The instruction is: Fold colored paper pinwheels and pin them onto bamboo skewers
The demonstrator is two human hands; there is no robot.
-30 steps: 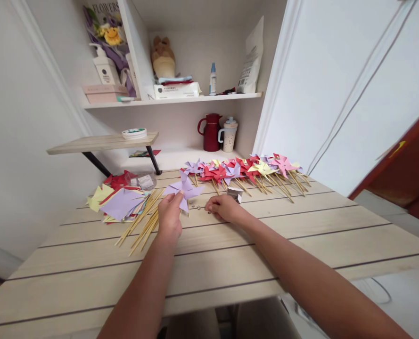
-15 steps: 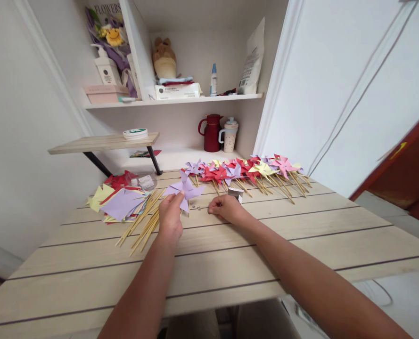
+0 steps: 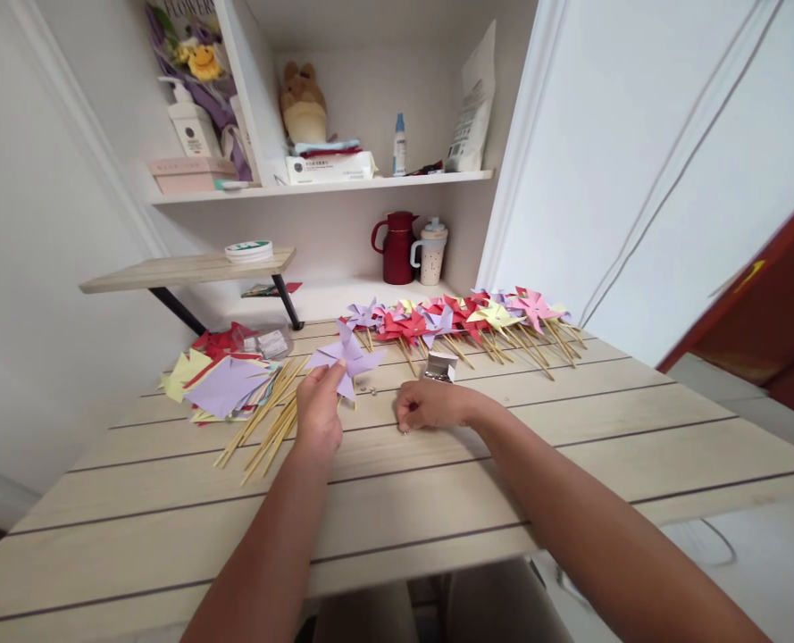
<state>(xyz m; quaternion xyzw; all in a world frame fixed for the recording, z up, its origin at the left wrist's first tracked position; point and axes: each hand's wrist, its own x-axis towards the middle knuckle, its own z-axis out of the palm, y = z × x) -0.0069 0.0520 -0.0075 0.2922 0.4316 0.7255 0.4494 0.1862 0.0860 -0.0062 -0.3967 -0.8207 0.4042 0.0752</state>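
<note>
Pinched between the thumb and fingers of my left hand (image 3: pixel 320 406) is a lavender paper pinwheel (image 3: pixel 348 357), raised over the table with part of a stick showing below it. My right hand (image 3: pixel 437 405) is closed low over the wood, with a small shiny metal piece (image 3: pixel 404 433) at its fingertips; its exact kind is too small to tell. Between the hands lie a few more tiny metal bits (image 3: pixel 371 390). A small open box (image 3: pixel 440 366) stands just behind my right hand.
Loose wooden sticks (image 3: pixel 272 433) and a stack of coloured paper (image 3: pixel 226 386) lie left of my left hand, near a clear plastic box (image 3: pixel 266 342). Finished pinwheels (image 3: pixel 460 317) line the back of the table (image 3: pixel 437 500). A small raised shelf (image 3: pixel 188 271) stands at back left.
My right hand has shifted slightly toward me, its fingers now pointing down at the tabletop, and a shiny bit shows at the fingertips. My left hand keeps hold of the pinwheel. The view has tilted slightly.
</note>
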